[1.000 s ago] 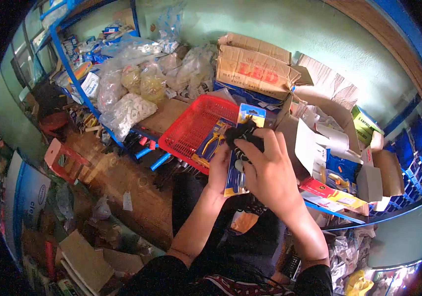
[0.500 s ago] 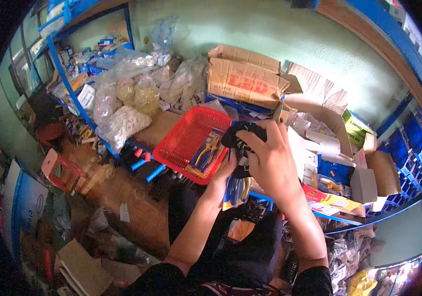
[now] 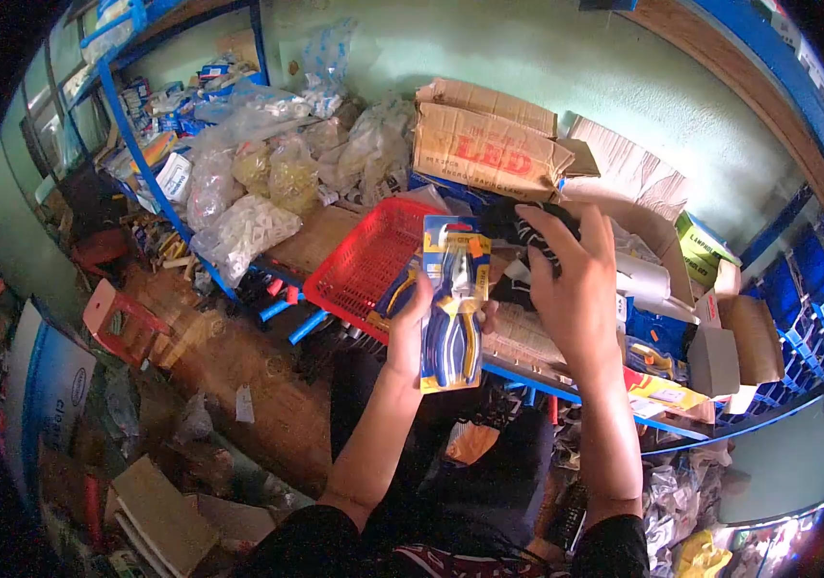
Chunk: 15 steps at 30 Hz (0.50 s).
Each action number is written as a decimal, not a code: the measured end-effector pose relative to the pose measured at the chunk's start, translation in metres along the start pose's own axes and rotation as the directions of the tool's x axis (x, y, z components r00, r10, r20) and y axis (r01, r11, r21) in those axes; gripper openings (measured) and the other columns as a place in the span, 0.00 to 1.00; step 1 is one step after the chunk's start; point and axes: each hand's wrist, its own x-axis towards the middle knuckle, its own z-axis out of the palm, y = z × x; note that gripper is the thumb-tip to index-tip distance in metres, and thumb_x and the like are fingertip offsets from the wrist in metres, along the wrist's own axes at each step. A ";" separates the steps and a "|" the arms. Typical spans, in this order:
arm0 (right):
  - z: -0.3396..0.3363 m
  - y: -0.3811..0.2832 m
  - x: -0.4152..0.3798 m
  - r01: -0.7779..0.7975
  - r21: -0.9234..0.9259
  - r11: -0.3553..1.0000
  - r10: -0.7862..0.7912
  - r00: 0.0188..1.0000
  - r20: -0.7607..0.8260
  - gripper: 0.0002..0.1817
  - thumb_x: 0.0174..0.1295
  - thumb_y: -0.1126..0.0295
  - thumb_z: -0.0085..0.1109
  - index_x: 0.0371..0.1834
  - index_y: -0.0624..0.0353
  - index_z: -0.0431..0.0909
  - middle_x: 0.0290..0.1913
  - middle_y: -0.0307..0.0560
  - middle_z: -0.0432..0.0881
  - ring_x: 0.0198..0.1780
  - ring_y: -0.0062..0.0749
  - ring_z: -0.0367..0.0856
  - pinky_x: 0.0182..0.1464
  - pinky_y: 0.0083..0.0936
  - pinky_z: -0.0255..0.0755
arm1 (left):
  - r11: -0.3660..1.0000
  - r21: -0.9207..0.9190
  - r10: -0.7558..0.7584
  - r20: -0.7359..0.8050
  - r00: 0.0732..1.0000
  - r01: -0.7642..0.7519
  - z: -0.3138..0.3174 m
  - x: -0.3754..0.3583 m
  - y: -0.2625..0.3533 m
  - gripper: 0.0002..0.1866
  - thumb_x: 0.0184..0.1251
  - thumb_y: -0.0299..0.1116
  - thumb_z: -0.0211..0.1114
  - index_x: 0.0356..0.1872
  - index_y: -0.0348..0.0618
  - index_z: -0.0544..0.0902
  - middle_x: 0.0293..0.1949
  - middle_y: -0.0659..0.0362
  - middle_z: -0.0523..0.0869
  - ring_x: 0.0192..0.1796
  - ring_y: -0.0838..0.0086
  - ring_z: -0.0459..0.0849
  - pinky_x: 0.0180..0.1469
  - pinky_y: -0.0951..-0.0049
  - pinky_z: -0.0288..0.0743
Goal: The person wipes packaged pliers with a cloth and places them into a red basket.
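My left hand is closed on a carded pack of pliers with blue and yellow handles, held upright before me. To its right, my right hand is curled round a black cloth-like item with white markings. Just behind the pliers pack is a red plastic basket on the shelf. Another pack with blue and yellow handles lies in the basket, partly hidden by my left hand.
Clear plastic bags of small parts fill the left of the shelf. Cardboard boxes stand against the wall. At the right are an open carton and blue crates. A red stool is on the floor.
The black item has moved right with my right hand, away from my left hand. The pliers pack in my left hand has come up and now shows its front.
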 end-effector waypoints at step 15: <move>-0.003 -0.027 -0.051 0.008 0.083 0.997 -0.030 0.963 0.267 0.22 0.55 0.80 0.61 0.55 0.57 0.86 0.52 0.59 0.78 0.51 0.56 0.77 0.55 0.43 0.77 | 0.984 0.042 0.171 0.087 0.981 -0.175 0.027 0.018 0.011 0.41 0.84 0.64 0.43 0.82 0.42 0.60 0.78 0.49 0.70 0.75 0.56 0.75 0.75 0.52 0.71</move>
